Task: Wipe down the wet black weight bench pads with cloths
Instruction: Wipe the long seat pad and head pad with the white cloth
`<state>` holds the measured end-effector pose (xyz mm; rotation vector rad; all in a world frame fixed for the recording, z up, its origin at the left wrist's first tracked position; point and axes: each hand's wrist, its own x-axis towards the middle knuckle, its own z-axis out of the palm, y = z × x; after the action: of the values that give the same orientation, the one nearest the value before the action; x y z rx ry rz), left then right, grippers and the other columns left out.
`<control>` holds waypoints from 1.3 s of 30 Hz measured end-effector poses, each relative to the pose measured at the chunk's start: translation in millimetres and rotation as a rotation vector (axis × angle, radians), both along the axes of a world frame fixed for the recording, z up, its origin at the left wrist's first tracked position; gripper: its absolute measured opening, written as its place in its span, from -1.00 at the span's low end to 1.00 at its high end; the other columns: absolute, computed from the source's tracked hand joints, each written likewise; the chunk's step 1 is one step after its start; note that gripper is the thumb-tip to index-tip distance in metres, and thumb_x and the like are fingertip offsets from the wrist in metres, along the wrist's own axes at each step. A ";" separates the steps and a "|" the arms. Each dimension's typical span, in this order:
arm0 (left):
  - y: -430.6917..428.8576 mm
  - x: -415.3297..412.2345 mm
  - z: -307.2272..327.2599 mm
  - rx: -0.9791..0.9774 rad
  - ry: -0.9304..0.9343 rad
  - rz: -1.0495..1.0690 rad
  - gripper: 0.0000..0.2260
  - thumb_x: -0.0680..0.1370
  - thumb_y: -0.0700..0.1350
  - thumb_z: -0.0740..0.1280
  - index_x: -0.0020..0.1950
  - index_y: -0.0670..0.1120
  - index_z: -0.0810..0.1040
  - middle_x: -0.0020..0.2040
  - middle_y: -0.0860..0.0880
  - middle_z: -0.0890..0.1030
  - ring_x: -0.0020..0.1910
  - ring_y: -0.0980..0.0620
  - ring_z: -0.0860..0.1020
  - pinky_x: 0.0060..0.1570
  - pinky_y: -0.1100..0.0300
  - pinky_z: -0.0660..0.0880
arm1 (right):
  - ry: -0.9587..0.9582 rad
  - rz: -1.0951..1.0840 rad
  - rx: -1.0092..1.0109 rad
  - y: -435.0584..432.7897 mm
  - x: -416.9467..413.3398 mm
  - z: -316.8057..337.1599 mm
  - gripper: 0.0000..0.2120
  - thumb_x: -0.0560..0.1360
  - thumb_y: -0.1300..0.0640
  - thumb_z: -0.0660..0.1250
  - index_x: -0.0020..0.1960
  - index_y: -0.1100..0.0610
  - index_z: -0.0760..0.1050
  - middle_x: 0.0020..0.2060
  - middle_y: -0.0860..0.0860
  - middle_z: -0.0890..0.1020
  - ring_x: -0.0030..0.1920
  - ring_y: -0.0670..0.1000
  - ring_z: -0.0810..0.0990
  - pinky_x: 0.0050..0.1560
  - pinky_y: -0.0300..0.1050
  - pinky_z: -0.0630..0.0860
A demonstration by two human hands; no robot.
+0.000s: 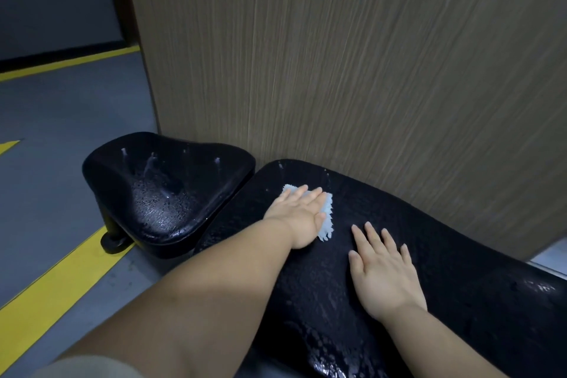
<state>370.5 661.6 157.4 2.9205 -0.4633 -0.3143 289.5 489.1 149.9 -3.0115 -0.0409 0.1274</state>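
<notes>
Now left hand presses cloth on pad; right hand beside.

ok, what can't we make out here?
Head view only:
- cloth: mostly under the left hand, full size hidden.
- long pad: right and near ends cut off by the picture edges.
- seat pad: support mostly hidden by the pad itself.
- under the right hand: flat palm covers the pad there.

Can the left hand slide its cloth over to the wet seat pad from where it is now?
Probably yes. The left hand presses the cloth flat near the end of the long pad, right beside the seat pad. Only a narrow gap separates the pads, and nothing lies between them.
</notes>
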 end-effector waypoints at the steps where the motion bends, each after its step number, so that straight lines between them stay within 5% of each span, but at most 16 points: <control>1: 6.0 3.3 0.6 -0.002 0.002 0.021 -0.53 0.70 0.04 -0.15 0.60 0.04 -0.16 0.60 0.13 -0.16 0.56 0.10 -0.22 0.52 0.07 -0.25 | 0.001 0.000 -0.001 -0.1 0.4 0.1 -0.50 0.63 -0.11 -0.21 0.56 -0.13 -0.17 0.55 -0.12 -0.15 0.54 -0.03 -0.22 0.53 0.04 -0.21; 14: 62.2 16.8 1.8 0.008 0.061 0.299 -0.52 0.69 0.03 -0.15 0.60 0.02 -0.18 0.60 0.10 -0.18 0.57 0.01 -0.22 0.52 0.00 -0.22 | 0.012 0.012 0.007 -1.3 3.4 0.9 -0.50 0.64 -0.10 -0.21 0.56 -0.12 -0.20 0.55 -0.11 -0.16 0.54 -0.01 -0.24 0.52 0.06 -0.22; 27: -39.8 23.5 -1.1 0.012 -0.003 -0.115 -0.54 0.70 0.05 -0.17 0.61 0.05 -0.13 0.60 0.13 -0.14 0.56 0.08 -0.23 0.52 0.02 -0.27 | -0.002 0.020 0.013 -1.1 12.6 -0.4 -0.48 0.63 -0.10 -0.19 0.55 -0.10 -0.23 0.55 -0.13 -0.18 0.54 -0.03 -0.25 0.52 0.04 -0.23; 39: 9.7 67.2 1.9 0.002 0.035 0.109 -0.54 0.70 0.02 -0.19 0.60 0.04 -0.17 0.59 0.14 -0.19 0.56 0.07 -0.24 0.52 0.02 -0.26 | 0.010 0.032 0.014 -1.6 20.2 1.1 -0.48 0.63 -0.13 -0.19 0.55 -0.12 -0.23 0.53 -0.16 -0.21 0.52 -0.06 -0.29 0.52 0.01 -0.25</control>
<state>437.7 671.3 159.3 2.9234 -0.2976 -0.3507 309.7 487.5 151.0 -2.9970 -0.0881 0.1450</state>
